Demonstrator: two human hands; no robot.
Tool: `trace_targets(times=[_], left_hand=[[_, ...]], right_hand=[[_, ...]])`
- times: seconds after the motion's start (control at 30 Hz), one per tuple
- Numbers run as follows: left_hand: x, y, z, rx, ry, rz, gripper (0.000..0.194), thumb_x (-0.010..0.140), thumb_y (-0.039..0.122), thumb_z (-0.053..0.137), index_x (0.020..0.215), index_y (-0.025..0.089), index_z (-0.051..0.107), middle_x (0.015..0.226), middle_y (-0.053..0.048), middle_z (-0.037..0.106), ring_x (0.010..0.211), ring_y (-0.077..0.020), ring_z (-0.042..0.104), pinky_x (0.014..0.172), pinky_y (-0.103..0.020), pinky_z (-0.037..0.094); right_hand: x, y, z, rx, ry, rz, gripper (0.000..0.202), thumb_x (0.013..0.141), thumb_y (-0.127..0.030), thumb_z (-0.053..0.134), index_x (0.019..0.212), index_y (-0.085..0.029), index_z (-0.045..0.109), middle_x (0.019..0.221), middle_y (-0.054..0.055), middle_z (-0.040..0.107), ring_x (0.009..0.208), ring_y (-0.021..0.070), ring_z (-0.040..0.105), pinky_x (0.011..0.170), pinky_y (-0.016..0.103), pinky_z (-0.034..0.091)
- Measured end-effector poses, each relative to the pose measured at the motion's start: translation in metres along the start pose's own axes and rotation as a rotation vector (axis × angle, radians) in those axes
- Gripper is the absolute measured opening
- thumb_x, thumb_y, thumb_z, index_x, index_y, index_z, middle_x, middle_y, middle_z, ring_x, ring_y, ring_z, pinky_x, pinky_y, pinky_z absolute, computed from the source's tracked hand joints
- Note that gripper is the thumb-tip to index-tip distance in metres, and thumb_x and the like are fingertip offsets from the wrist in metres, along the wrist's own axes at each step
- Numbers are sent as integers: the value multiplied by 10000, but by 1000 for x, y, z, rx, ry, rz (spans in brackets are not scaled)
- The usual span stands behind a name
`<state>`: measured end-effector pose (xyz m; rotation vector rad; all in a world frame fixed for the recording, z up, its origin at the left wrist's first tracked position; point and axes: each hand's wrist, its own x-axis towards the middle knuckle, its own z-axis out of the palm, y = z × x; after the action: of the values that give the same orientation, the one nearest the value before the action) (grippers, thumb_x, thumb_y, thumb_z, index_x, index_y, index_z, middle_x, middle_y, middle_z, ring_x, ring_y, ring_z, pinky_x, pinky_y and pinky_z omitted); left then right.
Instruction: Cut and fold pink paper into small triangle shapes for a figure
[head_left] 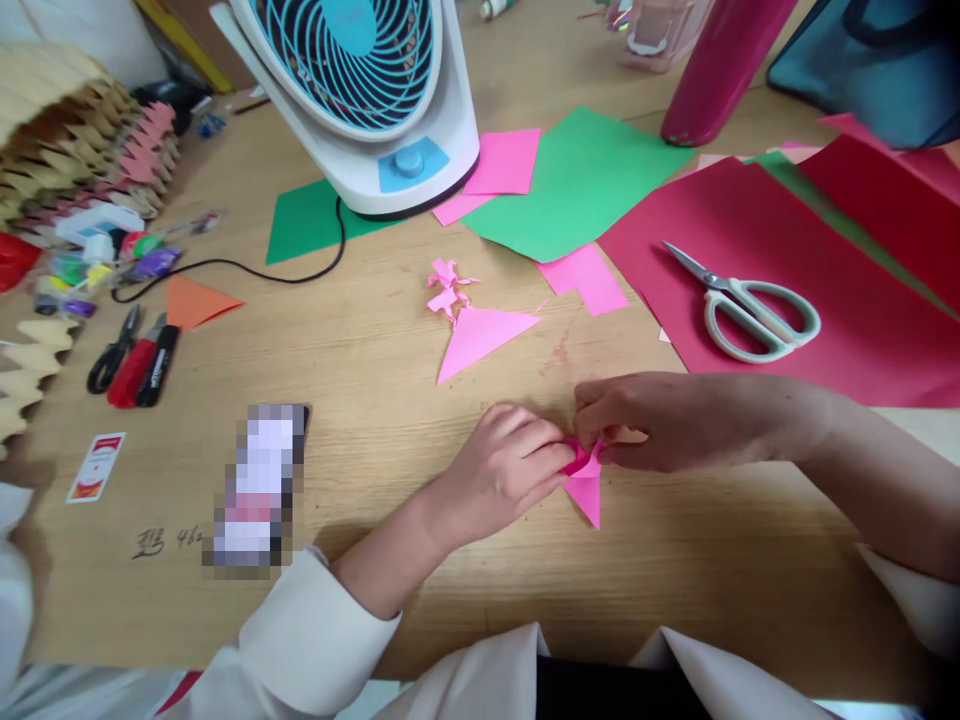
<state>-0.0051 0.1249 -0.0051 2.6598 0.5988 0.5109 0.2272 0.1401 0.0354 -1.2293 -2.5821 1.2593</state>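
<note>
A small folded pink paper (585, 492) lies near the table's front, its pointed end toward me. My left hand (508, 468) has its fingers closed on the paper's left side. My right hand (637, 425) pinches the paper's upper right part between thumb and fingers. Part of the paper is hidden under the fingertips. Just beyond my hands lies a flat pink triangle (484, 338), with small crumpled pink paper pieces (445, 288) at its upper left corner.
Scissors (757, 318) rest on red paper (720, 220) at the right. A fan (409, 130), green paper (581, 185) and a magenta bottle (720, 75) stand or lie farther back. A phone (259, 485) and cutting tools (135, 365) are on the left.
</note>
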Motion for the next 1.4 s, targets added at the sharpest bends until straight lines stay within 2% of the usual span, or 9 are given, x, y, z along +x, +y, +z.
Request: trace_targets(times=[0.1,0.27,0.4,0.57,0.73,0.9,1.17,1.4], left_hand=[[-2,-1,0,48,26,53,152,955,177,520,1045,183,642,969,-36,712,905,-186,556,858,-372,432],[-3,1,-2,136,12,89,179,950,153,512,1051,214,648,985,-36,708,931,-194,548,872,-373,431],[-1,3,-3,156,-15,66,150,951,201,528,1006,228,665,954,-46,688,890,-199,529,823,-374,422],[1,3,-1,74,-7,24,141,956,248,537,972,207,671,936,-51,677,875,-192,528,806,-365,419],[2,1,2,-25,20,-18,160,959,281,547,996,201,680,951,-52,675,895,-186,547,822,-361,423],[2,-1,2,-53,56,-86,160,953,288,562,912,190,681,877,-44,664,850,-173,548,806,-347,414],[1,2,2,-28,79,-162,171,948,288,570,856,193,679,826,-28,661,815,-164,543,814,-349,384],[0,10,4,46,77,-183,196,955,280,547,819,191,654,782,-20,640,786,-165,528,836,-369,365]], right_hand=[[-4,2,0,42,-106,-67,171,821,-117,513,737,-222,619,848,8,594,660,123,548,631,269,399],[-6,1,3,45,-85,-53,131,818,-151,536,710,-212,581,839,8,555,664,125,535,623,276,382],[-4,-8,4,-10,-111,20,135,773,-124,546,662,-201,545,827,21,550,661,133,524,605,291,364],[1,-15,4,-89,-122,120,166,746,-105,548,617,-197,499,769,21,567,627,135,501,598,305,336],[1,-14,4,-111,-142,118,135,786,-142,529,673,-197,579,823,35,591,692,155,536,630,303,354],[-6,-11,2,-117,-125,106,153,815,-116,516,718,-196,602,845,30,561,674,127,526,645,278,369],[-21,0,11,-131,27,153,167,833,-169,546,669,-205,544,844,16,516,625,119,503,628,280,382],[-22,-11,30,-195,264,90,106,843,-280,634,759,-215,638,892,36,489,729,164,529,666,310,400]])
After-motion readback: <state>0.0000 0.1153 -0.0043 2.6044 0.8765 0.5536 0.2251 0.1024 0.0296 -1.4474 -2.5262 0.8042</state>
